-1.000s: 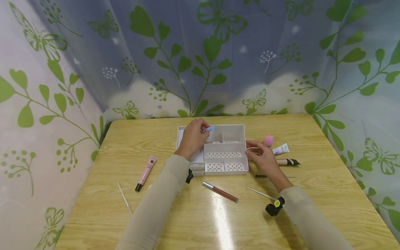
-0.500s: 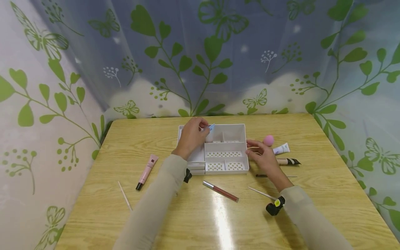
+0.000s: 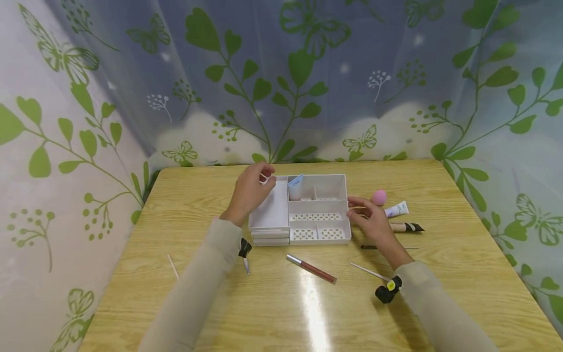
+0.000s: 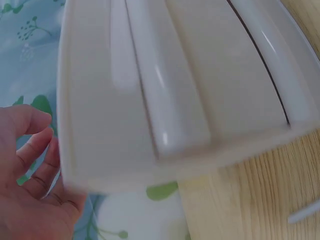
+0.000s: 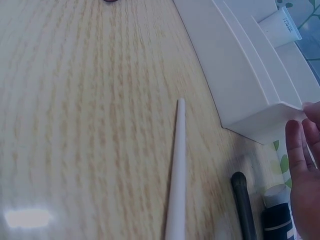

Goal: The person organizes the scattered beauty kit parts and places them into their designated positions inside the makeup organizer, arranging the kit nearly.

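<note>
two loose hands (image 3: 252, 188) (image 3: 367, 217) beside white organizer (image 3: 316, 215)

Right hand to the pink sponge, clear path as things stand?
Probably yes. The right hand rests at the organizer's right side, and the pink sponge sits just beyond its fingers, with nothing between.

On the wooden table (image 3: 440, 303) lie a lip gloss tube (image 3: 311, 268) near the middle, a thin white stick (image 3: 173, 266) at the left, and a pink sponge (image 3: 378, 197), a dark pencil (image 3: 382, 247) and a black-capped tube (image 3: 405, 227) at the right. A leaf-and-butterfly curtain (image 3: 281, 78) hangs behind the far edge.
</note>
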Demonstrator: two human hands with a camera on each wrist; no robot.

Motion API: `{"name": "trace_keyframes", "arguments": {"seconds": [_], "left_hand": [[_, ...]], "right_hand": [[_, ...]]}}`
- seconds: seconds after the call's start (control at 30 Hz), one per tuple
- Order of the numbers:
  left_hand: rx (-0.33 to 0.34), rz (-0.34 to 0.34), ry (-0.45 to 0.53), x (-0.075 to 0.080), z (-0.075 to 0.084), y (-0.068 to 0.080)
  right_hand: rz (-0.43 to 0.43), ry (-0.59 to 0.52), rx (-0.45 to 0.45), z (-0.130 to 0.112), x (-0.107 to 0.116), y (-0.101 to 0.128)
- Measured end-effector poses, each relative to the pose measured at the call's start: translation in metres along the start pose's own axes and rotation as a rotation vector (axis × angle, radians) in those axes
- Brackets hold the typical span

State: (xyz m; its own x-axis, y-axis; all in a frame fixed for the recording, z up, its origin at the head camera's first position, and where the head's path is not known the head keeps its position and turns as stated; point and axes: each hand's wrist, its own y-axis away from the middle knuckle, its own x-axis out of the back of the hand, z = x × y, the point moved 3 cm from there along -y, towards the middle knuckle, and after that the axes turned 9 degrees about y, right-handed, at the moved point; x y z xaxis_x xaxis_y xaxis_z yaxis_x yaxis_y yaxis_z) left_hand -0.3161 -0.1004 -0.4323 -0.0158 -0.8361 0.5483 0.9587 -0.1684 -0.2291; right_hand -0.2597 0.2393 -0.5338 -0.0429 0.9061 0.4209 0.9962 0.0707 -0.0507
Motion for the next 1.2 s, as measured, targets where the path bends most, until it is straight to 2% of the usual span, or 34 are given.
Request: {"name": "trace_keyframes", "arguments": {"seconds": [0.17, 0.33, 0.5, 0.63, 0.93, 1.2], "left_hand": [[0.004, 0.018, -0.004, 0.018, -0.009, 0.007], [0.043, 0.026, -0.01, 0.036, -0.019, 0.013], [0.084, 0.035, -0.026, 0.052, -0.034, 0.019], [0.108, 0.017, -0.053, 0.063, -0.048, 0.025], [0.148, -0.076, -0.113, 0.079, -0.077, 0.038], [0.247, -0.243, -0.17, 0.086, -0.097, 0.055]], "right_hand": [[0.012, -0.006, 0.012, 0.0, -0.001, 0.0], [0.018, -0.006, 0.008, 0.002, -0.001, 0.001], [0.02, -0.009, 0.008, 0.003, -0.001, 0.001], [0.023, -0.02, 0.015, 0.003, -0.002, 0.0], [0.044, -0.013, 0.032, 0.003, -0.003, -0.001], [0.03, -0.024, 0.037, 0.001, -0.003, 0.0]]}}
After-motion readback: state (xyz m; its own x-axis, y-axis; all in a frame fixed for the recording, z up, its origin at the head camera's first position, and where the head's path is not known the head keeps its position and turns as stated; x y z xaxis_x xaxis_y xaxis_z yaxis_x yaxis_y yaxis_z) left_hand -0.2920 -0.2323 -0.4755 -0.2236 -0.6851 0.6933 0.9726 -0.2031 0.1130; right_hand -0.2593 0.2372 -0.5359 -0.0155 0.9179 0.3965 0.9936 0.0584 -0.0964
